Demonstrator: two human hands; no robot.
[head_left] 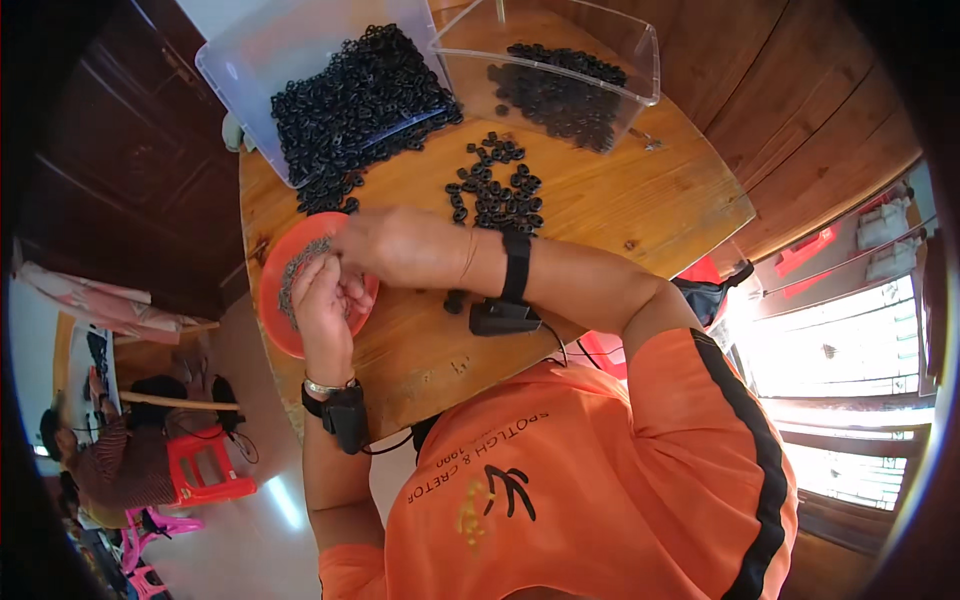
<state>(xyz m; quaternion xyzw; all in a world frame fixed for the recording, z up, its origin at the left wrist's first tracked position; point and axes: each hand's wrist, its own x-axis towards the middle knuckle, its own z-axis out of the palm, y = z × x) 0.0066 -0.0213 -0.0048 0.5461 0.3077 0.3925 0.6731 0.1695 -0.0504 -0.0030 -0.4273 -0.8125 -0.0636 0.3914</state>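
An orange-red bowl (pixel 283 338) filled with many small grey metal pieces (pixel 300 265) sits at the table's left edge. Over its near side is my left hand (pixel 325 300), fingers curled and pinched together; whatever they hold is too small to make out. My right hand (pixel 405 248) reaches across from the right, its fingertips meeting the left hand's above the bowl. Motion smears its fingers, so their grip is unclear. Just beyond the bowl, small black ring-like parts (pixel 330 190) spill from a tipped clear plastic bin (pixel 235 85).
Loose black parts (pixel 510 205) lie mid-table, beyond my right forearm. At the back right, a second clear bin (pixel 645 75) holds more dark parts. The wooden table (pixel 660 190) has a curved edge. Red (pixel 205 490) and pink stools and another person (pixel 120 460) are at the left.
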